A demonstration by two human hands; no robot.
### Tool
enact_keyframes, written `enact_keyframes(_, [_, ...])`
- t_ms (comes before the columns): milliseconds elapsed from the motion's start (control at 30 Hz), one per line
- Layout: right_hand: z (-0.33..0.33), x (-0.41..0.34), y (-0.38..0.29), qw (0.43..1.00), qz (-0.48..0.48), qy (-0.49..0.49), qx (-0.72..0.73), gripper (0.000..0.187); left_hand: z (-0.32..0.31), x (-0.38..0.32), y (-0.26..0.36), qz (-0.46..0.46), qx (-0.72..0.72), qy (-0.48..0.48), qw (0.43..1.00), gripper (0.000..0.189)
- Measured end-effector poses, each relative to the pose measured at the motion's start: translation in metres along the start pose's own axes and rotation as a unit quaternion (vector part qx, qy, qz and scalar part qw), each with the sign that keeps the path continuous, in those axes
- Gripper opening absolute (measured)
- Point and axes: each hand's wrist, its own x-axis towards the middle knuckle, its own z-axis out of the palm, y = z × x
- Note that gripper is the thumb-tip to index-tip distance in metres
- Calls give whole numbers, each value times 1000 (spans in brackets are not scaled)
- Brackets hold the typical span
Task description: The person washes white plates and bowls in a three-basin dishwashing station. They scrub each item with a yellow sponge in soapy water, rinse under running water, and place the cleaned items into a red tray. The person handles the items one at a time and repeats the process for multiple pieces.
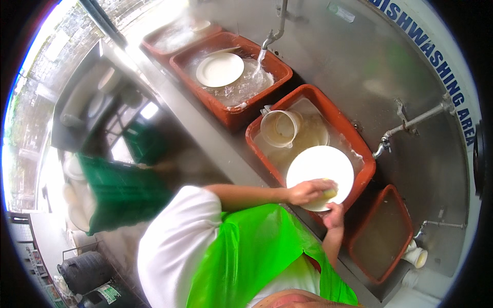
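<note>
My left hand (308,191) is closed around a yellow sponge (330,193), pressed against the face of a round white plate (319,163). The plate's near rim is gripped by my right hand (333,216); the fingers beneath it are partly hidden. Below the plate stands a reddish-orange plastic tub (308,92) of cloudy water. A clear plastic pitcher (280,129) leans in that tub, against the far left corner. Some submerged round dishware shows faintly under the water beside the pitcher.
A tap (269,38) runs into a second orange tub (231,111) holding white plates (220,70). A third orange tub (381,238) of murky water sits right, by another tap (382,148). The steel counter edge (215,154) runs before me; a green crate (123,192) stands left.
</note>
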Motion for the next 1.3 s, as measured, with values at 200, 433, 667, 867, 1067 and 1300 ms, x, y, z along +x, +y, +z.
enact_keyframes(200, [52,-43,43,987,-25,4,158,78,-21,45,-17,-39,371,22,927,57])
enact_keyframes(433, [71,-11,46,977,-148,82,130,55,-3,16,30,15,89,-45,995,65])
enact_keyframes(667, [41,-39,-4,992,-101,31,-63,39,-145,45,31,-297,98,53,948,52])
enact_keyframes(867, [73,-1,-25,911,-337,38,-236,53,-106,61,59,193,-54,145,969,46])
enact_keyframes(1067, [103,24,-69,934,-354,-26,-29,56,-78,3,77,-17,-417,44,908,59])
enact_keyframes(1300, [131,48,7,966,-219,-111,75,51,-75,35,76,-111,-345,174,916,50])
